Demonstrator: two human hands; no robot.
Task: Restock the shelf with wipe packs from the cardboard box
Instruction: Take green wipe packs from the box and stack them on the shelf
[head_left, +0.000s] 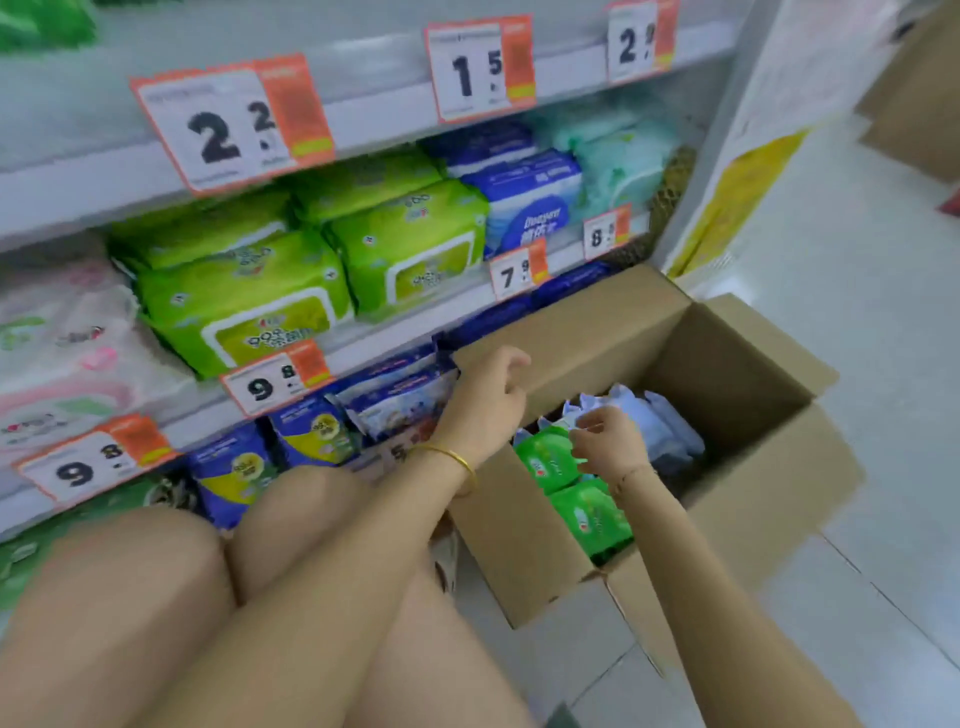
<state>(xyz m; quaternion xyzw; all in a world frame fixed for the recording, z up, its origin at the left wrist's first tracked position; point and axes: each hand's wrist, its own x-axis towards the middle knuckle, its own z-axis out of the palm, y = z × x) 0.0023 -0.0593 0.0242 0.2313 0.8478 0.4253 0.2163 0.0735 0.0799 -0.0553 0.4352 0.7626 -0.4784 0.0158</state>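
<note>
An open cardboard box (727, 364) stands on the floor beside the shelf (395, 338). Inside it stand green wipe packs (587, 514) and pale blue wipe packs (654, 421). My right hand (608, 447) is down in the box, fingers curled and pinching the top edge of a pack where green and pale blue ones meet; I cannot tell which colour. My left hand (488, 400), with a gold bangle on its wrist, hovers over the box's near-left flap, fingers loosely curled and holding nothing.
Lime-green packs (249, 306), blue-and-white packs (530, 208) and pink packs (57, 353) fill the middle shelf. Dark blue packs (317, 431) line the bottom shelf behind orange price tags (275, 379). My bare knees (171, 561) are at lower left. White tiled floor (857, 260) lies to the right.
</note>
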